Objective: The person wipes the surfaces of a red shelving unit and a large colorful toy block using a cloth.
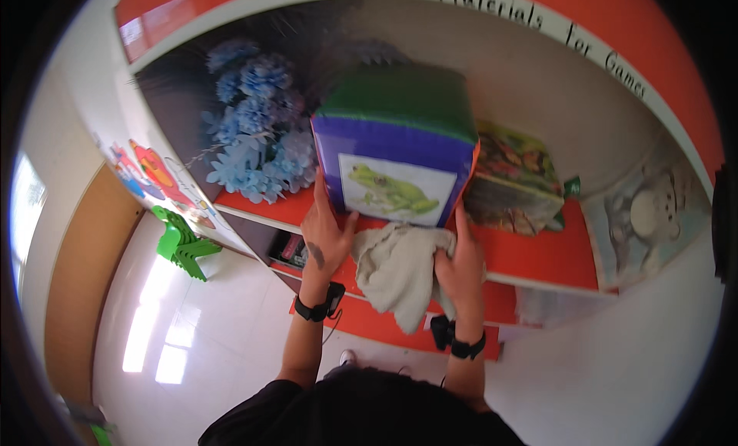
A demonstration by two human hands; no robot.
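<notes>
Take the large block with a green top, purple front and frog picture [396, 158] as the clock's centre; it sits at the red shelf [538, 250], its underside out of sight. The left hand [324, 229], at 7 o'clock, is partly spread, its thumb on the front and its fingers along the side, tips hard to make out. The right hand [460, 265], at 5 o'clock, has fingers against the block and pinches a crumpled pale-grey cloth [400, 269], which hangs at 6 o'clock and hides the shelf edge. Pale-blue flowers [257, 123] fill 9 o'clock; a blurred, patterned box [515, 177], partly hidden by the block, stands near 4.
</notes>
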